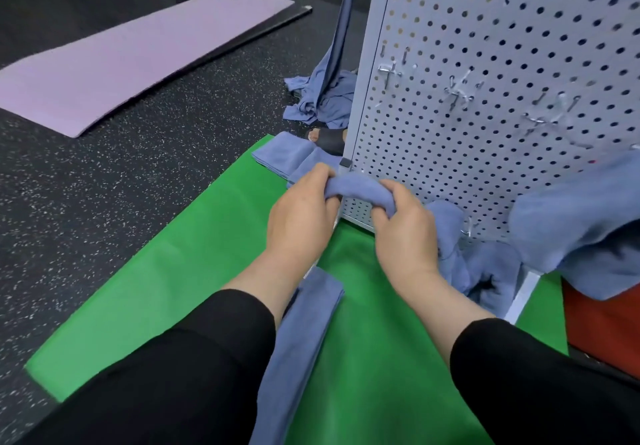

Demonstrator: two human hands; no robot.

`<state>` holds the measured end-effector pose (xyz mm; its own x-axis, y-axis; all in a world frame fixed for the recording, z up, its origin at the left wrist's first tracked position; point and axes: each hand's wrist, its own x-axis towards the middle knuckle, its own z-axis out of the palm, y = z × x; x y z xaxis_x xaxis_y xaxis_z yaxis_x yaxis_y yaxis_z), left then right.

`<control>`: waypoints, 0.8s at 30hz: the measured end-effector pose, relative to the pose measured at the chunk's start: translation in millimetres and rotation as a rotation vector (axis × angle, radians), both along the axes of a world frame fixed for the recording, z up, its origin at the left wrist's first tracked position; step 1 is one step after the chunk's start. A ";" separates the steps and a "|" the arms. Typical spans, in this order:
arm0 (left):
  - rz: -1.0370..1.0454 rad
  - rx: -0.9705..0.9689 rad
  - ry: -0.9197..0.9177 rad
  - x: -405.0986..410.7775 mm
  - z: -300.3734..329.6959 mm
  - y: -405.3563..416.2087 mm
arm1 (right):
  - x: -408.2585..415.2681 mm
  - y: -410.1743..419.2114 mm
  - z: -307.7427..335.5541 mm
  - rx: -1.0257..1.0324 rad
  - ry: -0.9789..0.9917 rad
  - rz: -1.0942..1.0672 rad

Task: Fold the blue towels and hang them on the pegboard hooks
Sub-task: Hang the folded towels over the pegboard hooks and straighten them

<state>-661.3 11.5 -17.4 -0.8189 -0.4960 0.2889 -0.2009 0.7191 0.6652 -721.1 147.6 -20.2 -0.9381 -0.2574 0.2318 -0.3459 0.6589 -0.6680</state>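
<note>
Both hands, left and right, grip one towel. Their fingertips hide under it. The pegboard runs off the edge.

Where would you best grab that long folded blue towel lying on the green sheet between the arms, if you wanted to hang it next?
Probably at its far end. The folded towel lies flat as a narrow strip on the green sheet, running away from the person. Its far short end shows clear of both arms, near the pegboard, so coming down from above and pinching across that end should work.
</note>
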 end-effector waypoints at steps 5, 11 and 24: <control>0.042 0.057 -0.046 -32.7 -22.9 -7.0 | -28.6 -11.8 -6.7 0.008 -0.008 -0.006; 0.080 0.142 -0.036 -59.4 -51.8 -13.6 | -46.7 -23.7 -28.2 0.014 -0.058 -0.040; 0.208 0.233 0.020 -76.5 -67.9 -20.3 | -56.9 -50.7 -44.8 0.073 -0.156 -0.050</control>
